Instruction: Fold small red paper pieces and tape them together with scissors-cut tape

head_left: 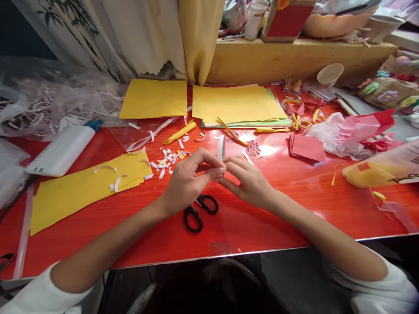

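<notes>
Both hands meet above the middle of the red table [262, 222]. My left hand [190, 179] pinches a thin white paper strip [221, 147] between thumb and forefinger. The fingertips of my right hand [247, 181] close on the same strip from the other side, touching the left fingertips. The strip's free end stands up behind the fingers; its lower part is hidden by them. Black-handled scissors [209, 204] lie just below my left hand, their blades mostly covered by it. Small white paper scraps [163, 163] are scattered left of the hands.
Yellow sheets [153, 99] and a stack of coloured paper [235, 102] lie at the back. Yellow strips [78, 187] and a white device [62, 150] are left. Red squares [307, 148], pink tissue [353, 131] and a plastic-wrapped yellow item [366, 172] are right.
</notes>
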Demonstrator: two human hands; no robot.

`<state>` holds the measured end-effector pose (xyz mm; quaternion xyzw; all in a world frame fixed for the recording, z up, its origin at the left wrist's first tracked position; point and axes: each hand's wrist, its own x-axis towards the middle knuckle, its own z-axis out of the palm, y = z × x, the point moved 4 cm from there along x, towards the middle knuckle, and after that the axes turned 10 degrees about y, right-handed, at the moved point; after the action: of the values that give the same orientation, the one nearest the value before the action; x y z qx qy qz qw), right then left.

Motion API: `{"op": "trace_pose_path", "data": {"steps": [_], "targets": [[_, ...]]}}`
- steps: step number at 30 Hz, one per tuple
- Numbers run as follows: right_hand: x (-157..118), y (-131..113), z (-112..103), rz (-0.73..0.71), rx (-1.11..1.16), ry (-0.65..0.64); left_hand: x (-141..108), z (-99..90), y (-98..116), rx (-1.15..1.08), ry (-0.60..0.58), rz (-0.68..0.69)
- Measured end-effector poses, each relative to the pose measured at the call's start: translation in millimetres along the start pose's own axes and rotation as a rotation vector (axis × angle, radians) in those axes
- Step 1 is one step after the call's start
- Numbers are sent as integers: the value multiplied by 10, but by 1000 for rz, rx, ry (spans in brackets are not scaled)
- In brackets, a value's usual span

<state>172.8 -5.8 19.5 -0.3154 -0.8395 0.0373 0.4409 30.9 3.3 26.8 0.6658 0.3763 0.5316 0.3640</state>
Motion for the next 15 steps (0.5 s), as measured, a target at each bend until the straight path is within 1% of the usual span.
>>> {"op": "trace_pose_path", "data": {"steps": [4,6,9,11,15], "targets": [[6,-17,3,-7,-56,-2,38,-25,9,94,10,24],[31,-30,-43,-15,-98,16,60,-53,18,142,30,40],[78,-32,-141,-6,-157,59,83,-80,41,158,8,61],[102,-16,-201,20,-192,90,90,-90,78,192,-9,113],[114,26,-249,88,-246,106,91,-104,150,293,11,241]]}}
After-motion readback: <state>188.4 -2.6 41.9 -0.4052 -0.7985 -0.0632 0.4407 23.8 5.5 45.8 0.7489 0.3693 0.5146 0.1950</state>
